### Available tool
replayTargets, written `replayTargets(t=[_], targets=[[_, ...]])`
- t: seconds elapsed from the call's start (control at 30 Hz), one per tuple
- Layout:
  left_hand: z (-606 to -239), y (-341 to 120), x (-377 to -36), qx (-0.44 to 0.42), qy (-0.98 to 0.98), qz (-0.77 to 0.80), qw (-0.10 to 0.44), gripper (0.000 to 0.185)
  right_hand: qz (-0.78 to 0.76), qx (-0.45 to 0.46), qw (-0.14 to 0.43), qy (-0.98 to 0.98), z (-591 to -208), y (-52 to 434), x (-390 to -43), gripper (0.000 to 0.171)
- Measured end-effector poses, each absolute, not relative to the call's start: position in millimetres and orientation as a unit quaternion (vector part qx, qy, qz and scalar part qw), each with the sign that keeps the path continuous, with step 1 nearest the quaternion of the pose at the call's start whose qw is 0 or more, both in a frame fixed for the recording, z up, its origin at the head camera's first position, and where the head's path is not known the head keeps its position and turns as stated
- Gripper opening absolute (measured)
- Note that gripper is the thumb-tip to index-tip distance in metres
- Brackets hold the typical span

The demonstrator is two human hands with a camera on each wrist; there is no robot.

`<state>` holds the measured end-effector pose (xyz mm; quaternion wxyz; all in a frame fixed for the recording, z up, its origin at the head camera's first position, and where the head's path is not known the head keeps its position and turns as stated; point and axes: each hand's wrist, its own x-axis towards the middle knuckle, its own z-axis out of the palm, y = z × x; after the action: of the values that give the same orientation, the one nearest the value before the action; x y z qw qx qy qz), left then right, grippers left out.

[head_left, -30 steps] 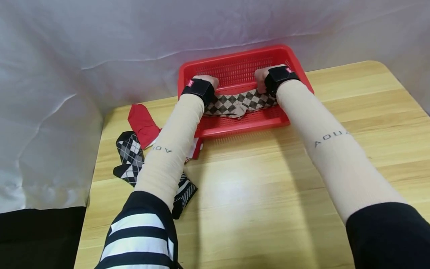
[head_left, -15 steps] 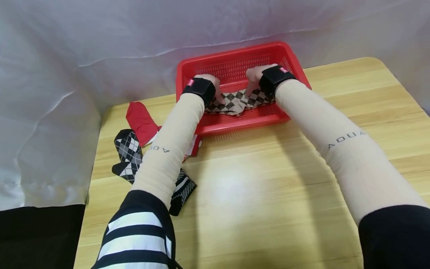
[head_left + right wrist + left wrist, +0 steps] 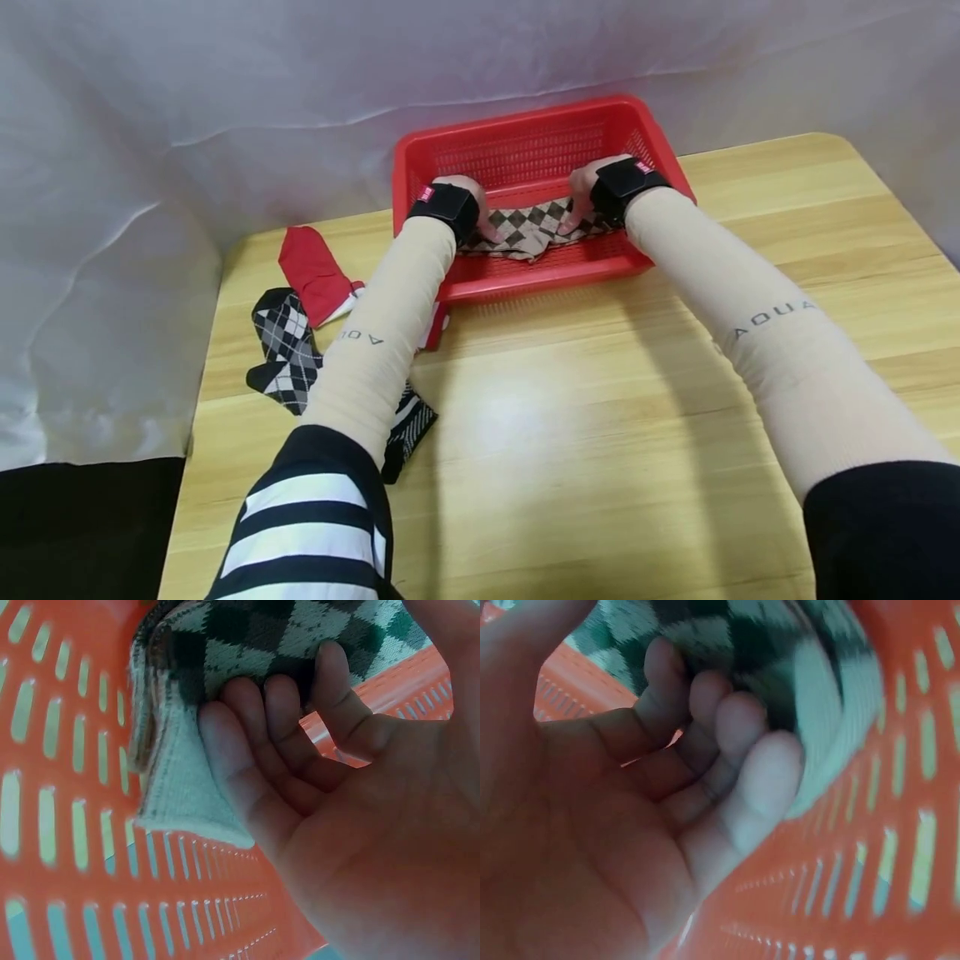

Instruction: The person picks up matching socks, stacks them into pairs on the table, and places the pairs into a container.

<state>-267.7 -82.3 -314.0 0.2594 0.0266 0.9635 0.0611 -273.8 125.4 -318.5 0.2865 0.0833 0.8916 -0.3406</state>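
Argyle socks [image 3: 534, 227] in brown, beige and dark diamonds lie bunched on the floor of a red plastic basket [image 3: 525, 150], which sits at about twelve o'clock on the wooden table [image 3: 585, 417], against the white backdrop sheet [image 3: 150, 125]. The left hand [image 3: 459, 193] reaches into the basket at the knit's nine o'clock end; the left wrist view shows its fingers [image 3: 727, 772] half curled, with the tips against the soft ribbed fabric [image 3: 810, 682], though whether they pinch it I cannot tell. The right hand [image 3: 592, 179] is at the three o'clock end, and in the right wrist view its fingers [image 3: 255, 750] bend loosely and press on the sock's [image 3: 247, 645] pale cuff, not closed round it as far as shows. Both wrists carry black straps with a small red tag whose writing is too small to read. The beige arm sleeves bear grey letters: "AQUA" on the right, partly visible on the left. The basket's walls [image 3: 67, 780] are slotted mesh. At about nine o'clock on the table lie a red sock [image 3: 315, 271] and a black-and-white argyle sock [image 3: 288, 350], partly under the left forearm.
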Motion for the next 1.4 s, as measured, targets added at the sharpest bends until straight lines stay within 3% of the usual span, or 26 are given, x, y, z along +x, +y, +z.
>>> replayTargets(t=[0.27,0.37,0.47,0.53,0.57,0.63,0.7,0.83,0.93,1.1,1.27,1.4], targets=[[-311,-88,-264,-0.012,0.960,0.070,0.270,0.043,-0.246,0.015,0.299,0.922,-316,120,-278,0.026],[-307,-88,-265,-0.013,0.956,0.066,0.284,0.039,-0.197,-0.037,0.295,0.934,-313,122,-280,0.041],[-304,-88,-271,0.015,0.951,0.046,0.307,0.033,-0.232,-0.008,0.313,0.921,-310,125,-281,0.060],[-303,-88,-279,0.052,0.944,0.032,0.323,0.031,-0.270,0.027,0.334,0.902,-308,124,-284,0.057],[-302,-88,-283,0.071,0.940,0.032,0.332,0.033,-0.261,0.019,0.346,0.901,-308,123,-287,0.040],[-297,-87,-288,0.109,0.935,0.043,0.335,0.033,-0.200,-0.049,0.368,0.907,-307,119,-298,0.022],[-289,-86,-288,0.152,0.936,0.051,0.314,0.033,-0.125,-0.150,0.366,0.910,-303,114,-308,0.026],[-270,-84,-269,0.228,0.943,0.098,0.221,0.030,-0.051,-0.289,0.297,0.909,-287,105,-307,0.035],[-262,-81,-245,0.277,0.935,0.161,0.154,0.029,-0.088,-0.329,0.230,0.912,-271,102,-285,0.029],[-259,-80,-203,0.293,0.921,0.234,0.105,0.023,-0.164,-0.370,0.136,0.904,-259,97,-238,0.018],[-267,-96,-166,0.278,0.901,0.324,0.081,0.018,-0.250,-0.398,0.066,0.880,-279,95,-199,0.012],[-276,-115,-141,0.247,0.875,0.415,0.018,0.013,-0.311,-0.443,0.017,0.841,-311,94,-172,0.008]])
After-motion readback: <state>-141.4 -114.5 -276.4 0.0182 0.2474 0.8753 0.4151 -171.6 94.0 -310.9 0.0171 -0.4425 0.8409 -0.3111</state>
